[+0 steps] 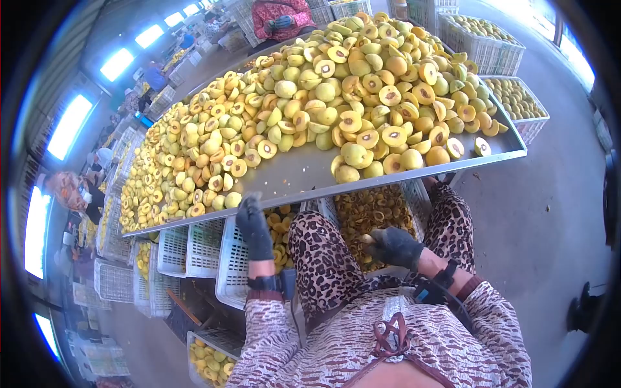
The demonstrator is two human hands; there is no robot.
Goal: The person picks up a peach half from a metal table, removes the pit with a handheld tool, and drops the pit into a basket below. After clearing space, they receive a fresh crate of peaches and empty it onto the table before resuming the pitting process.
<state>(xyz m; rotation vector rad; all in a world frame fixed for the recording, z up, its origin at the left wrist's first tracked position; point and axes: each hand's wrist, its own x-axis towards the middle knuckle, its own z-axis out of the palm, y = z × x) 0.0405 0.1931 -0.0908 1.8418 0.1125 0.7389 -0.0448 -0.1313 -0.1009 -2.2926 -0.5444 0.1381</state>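
My left hand (254,229), in a dark glove, is raised at the near edge of the metal table (297,174), beside the yellow peach halves (238,168). Its fingertips are blurred. Lower down, my right hand (398,248), also gloved, is curled closed above a crate of brown-orange pits and scraps (372,210) between my knees. A small tan tip pokes out of its fist; I cannot tell what it is. Many halves in the heap show their stones or brown centres. Under my left hand, a white crate (233,265) stands beside another holding yellow peach pieces (280,236).
White crates (173,251) line the space under the table on the left. Full fruit crates (482,48) stand beyond its right end. Across the table sits a person in a red patterned top (281,16). Another crate of peaches (210,362) is low at left.
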